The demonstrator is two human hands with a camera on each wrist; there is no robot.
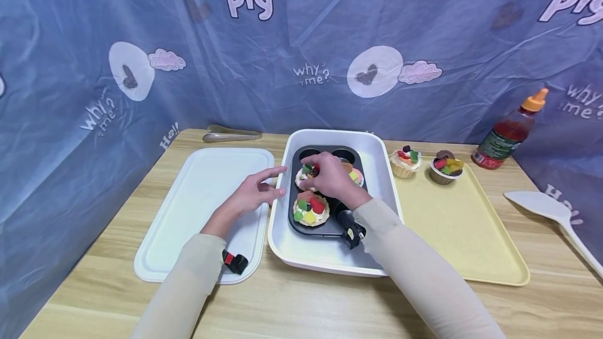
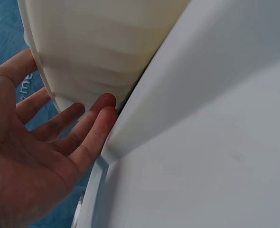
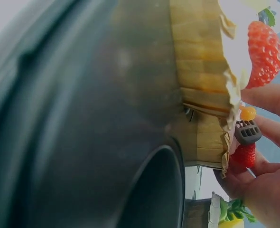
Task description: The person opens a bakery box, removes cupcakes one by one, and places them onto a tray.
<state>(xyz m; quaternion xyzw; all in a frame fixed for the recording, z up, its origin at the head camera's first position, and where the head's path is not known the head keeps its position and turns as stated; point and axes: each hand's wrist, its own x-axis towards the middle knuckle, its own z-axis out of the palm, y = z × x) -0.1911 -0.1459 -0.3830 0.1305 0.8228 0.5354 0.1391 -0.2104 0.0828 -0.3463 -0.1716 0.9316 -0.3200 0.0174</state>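
Beneath your right hand [image 1: 332, 177], the white bin [image 1: 306, 252] holds the dark muffin pan [image 1: 321, 230] — a fruit tart [image 1: 311, 211] crowds those fingers from your side. They pinch a berry-topped tart [image 1: 305, 171] at the pan — your left hand [image 1: 249, 194], fingers loosely spread, rests at the bin's edge.

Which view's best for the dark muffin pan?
Head: it frames most of the muffin pan inside the white bin, though the right hand hides part. Right wrist catches only a blurred close section; left wrist shows none of it.
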